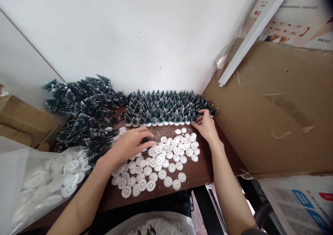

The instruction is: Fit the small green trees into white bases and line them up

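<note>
Round white plastic discs [159, 159] lie loose on the dark brown wood-look table [204, 169], some close to its near edge, where I judge a careless sweep could spill them. I see the left hand [132, 141] above them, fingers apart. The right hand [206, 125] is at the end of packed dark-green, white-flecked bristle trees [161, 106]; whether it grips one, I can't tell. A nudge might topple that row. Beyond: large brown cardboard [273, 75] rightward, plain white wall [130, 37] behind.
</note>
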